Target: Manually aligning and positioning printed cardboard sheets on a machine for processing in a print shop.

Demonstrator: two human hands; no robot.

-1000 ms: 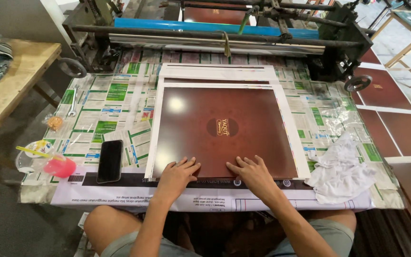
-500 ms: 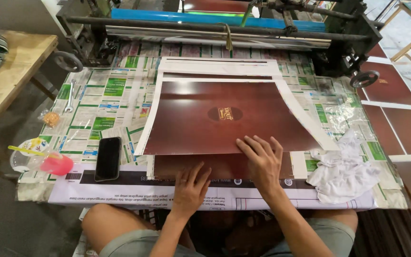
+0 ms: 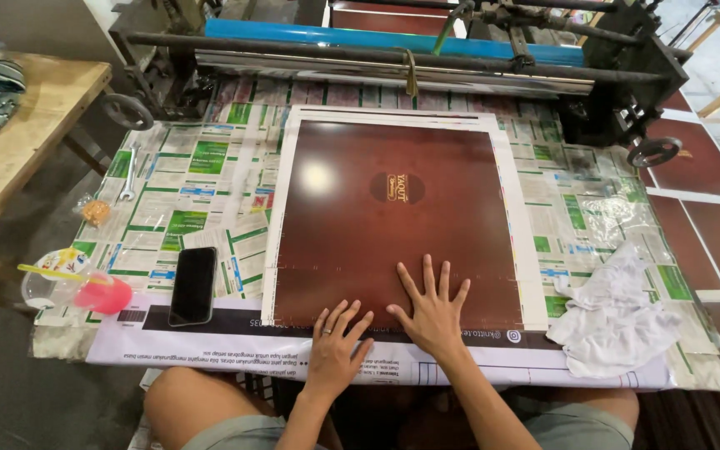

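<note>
Sheet: a large glossy dark-brown printed sheet [image 3: 393,217] with a white border lies flat on the desk [image 3: 210,192], its far edge just short of the roller machine [image 3: 393,50] at the back
Progress: as far as can be judged, the sheet is laid down and squared to the machine – its far edge does not appear to be under the rollers yet, so any feeding is still to come
Right hand: the right hand [image 3: 433,310] is pressed palm-down on the near part of the sheet, fingers spread wide and pointing away from the person – gripping nothing
Left hand: the left hand [image 3: 335,346] lies flat at the sheet's near edge, fingers fanned, fingertips touching the brown surface and the palm on the white printed paper below it, also holding nothing
Arms: both forearms reach up from the lap, close together, wrists low over the desk's near edge
Desk cover: newspaper pages under the sheet
Left side: a black phone [image 3: 192,285] near the sheet, a pink cup with a yellow straw [image 3: 97,293] further out, a spanner [image 3: 129,171] beyond
Right side: a crumpled white cloth [image 3: 614,312] just beside the sheet; more brown sheets [image 3: 710,200] lie past the desk
</note>
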